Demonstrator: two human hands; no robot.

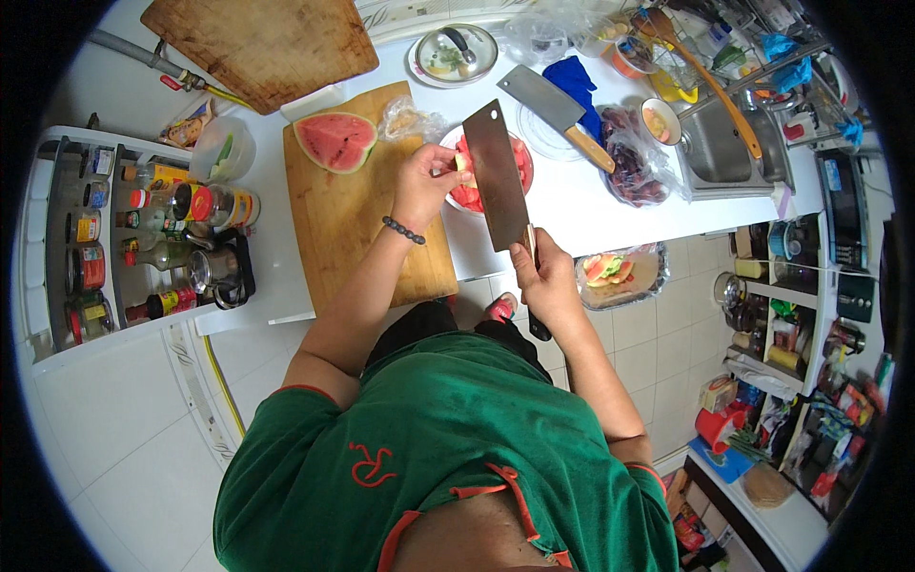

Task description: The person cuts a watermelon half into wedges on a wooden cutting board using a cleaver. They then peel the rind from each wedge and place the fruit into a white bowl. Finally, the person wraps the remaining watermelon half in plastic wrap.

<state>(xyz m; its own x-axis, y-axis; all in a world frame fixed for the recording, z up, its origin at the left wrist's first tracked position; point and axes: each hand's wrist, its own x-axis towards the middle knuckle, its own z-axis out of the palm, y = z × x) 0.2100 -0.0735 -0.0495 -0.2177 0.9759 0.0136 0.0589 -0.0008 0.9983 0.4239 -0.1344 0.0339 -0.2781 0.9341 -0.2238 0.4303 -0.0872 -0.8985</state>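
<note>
My right hand (545, 281) grips the wooden handle of a cleaver (497, 176), its broad blade pointing away from me over a white bowl (531, 189) of cut red watermelon chunks (466, 198). With thumb and fingers pinched, my left hand (426, 181) holds a small piece of watermelon (464, 163) with a pale edge at the bowl's left side. The blade hides the middle of the bowl. On the wooden cutting board (367, 238) to the left lies a cut wedge of watermelon (335, 141), with a crumpled clear plastic bag (410, 119) beside it.
A second cleaver (553, 103) lies near a blue cloth (575, 88) behind the bowl. Bagged dark fruit (629, 157) sits before the sink (729, 153). Below the counter, a lined bin (624, 296) holds watermelon rinds. Jars and bottles (210, 203) fill a left rack.
</note>
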